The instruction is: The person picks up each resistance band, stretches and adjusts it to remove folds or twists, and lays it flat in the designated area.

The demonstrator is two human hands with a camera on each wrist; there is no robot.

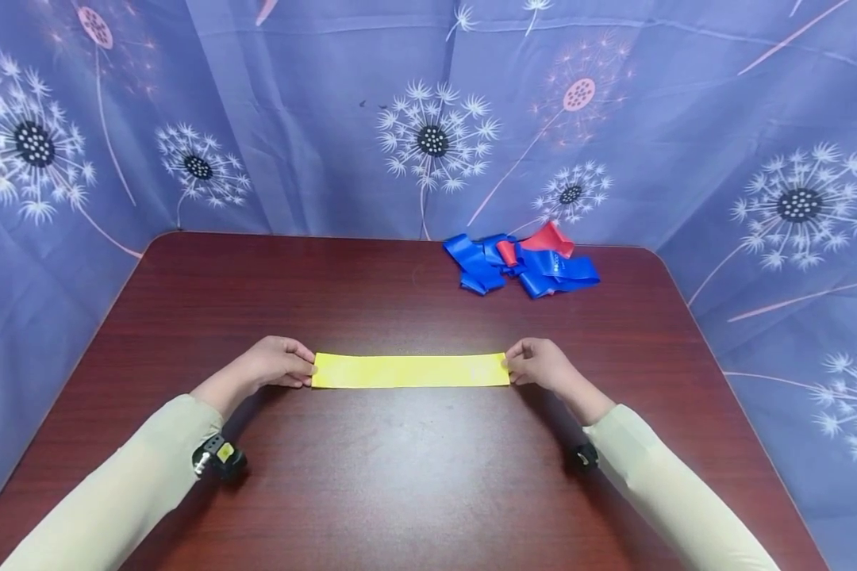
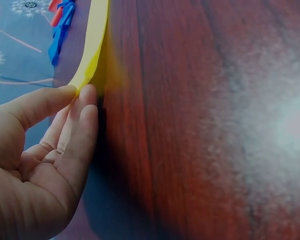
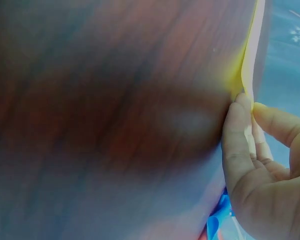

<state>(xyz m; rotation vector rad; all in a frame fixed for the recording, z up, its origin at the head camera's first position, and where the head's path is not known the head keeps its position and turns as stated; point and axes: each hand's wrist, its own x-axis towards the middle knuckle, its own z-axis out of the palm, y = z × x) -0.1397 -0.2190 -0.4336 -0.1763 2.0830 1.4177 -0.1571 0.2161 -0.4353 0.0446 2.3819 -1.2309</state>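
Observation:
Stretched between both hands is a flat yellow resistance band [image 1: 410, 371], a wide strip held level near the middle of the table. My left hand [image 1: 280, 362] pinches its left end between thumb and fingertips. The right hand [image 1: 538, 365] grips the opposite end the same way. Seen from the left wrist, the yellow band [image 2: 96, 37] runs up and away from the left hand [image 2: 52, 145]. In the right wrist view the band [image 3: 250, 55] stands nearly edge-on above the right hand [image 3: 265, 160], and its yellow tint reflects on the wood.
Blue bands [image 1: 559, 272] and a red band [image 1: 548, 239] lie in a loose heap at the table's back edge, right of centre. The dark red wooden table [image 1: 400, 492] meets a blue dandelion-print curtain [image 1: 314, 119] behind and at both sides.

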